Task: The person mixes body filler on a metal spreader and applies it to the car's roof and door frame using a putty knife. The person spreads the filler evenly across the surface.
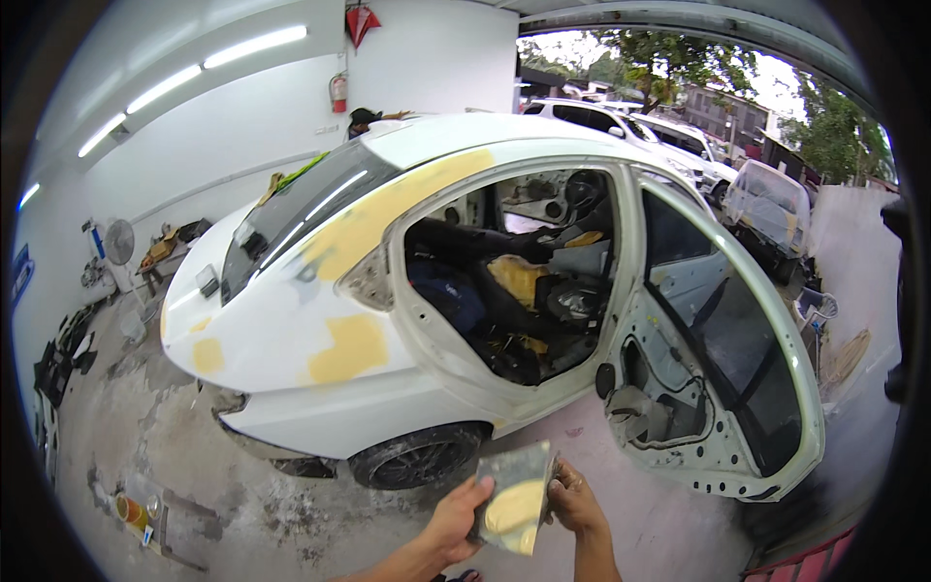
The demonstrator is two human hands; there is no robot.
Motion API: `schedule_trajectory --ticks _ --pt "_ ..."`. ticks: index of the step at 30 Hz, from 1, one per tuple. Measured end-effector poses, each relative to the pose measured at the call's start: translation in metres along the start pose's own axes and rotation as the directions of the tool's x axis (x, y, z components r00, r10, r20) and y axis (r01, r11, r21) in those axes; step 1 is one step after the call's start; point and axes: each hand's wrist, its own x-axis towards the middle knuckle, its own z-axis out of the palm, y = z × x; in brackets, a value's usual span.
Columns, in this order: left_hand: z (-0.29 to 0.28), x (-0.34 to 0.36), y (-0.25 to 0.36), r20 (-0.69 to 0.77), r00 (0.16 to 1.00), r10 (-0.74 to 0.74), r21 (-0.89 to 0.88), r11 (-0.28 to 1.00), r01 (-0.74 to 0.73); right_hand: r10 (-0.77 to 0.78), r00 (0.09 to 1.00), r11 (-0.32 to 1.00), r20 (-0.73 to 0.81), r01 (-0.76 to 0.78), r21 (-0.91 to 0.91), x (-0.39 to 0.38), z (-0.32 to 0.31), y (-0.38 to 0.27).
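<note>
My left hand grips a flat grey mixing board by its left edge, thumb on top. A thick patch of pale yellow putty lies on its face. My right hand is closed in a pinch at the board's right edge; whatever thin thing is between those fingers is too hidden to name. Beyond both hands stands a white car with dull yellow filler patches on its rear side, roof edge and tail. Its stripped rear door hangs open to the right.
A black-wheeled tyre is just ahead of my hands. An orange-yellow can and a low stand sit on the floor at left. A standing fan is by the wall. Another person is behind the car.
</note>
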Motion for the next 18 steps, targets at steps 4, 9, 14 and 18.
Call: schedule_trajectory --ticks 4,9,14,18 --pt "-0.071 -0.042 0.078 -0.167 0.857 0.487 -0.129 0.851 -0.509 0.108 0.993 0.993 -0.038 -0.11 -0.034 0.001 0.043 0.03" --pt "-0.169 -0.104 0.162 -0.36 0.511 0.781 0.149 0.589 -0.794 0.081 0.975 0.975 -0.205 -0.034 0.221 -0.003 0.134 0.076" --pt "-0.241 -0.143 0.209 -0.342 0.386 0.857 0.344 0.496 -0.797 -0.632 0.691 0.301 0.351 0.636 -0.711 0.025 0.273 0.033" --pt "-0.267 -0.159 0.239 -0.27 0.395 0.878 0.504 0.478 -0.719 -0.481 0.554 -0.179 0.68 0.697 -0.695 0.017 0.374 -0.008"
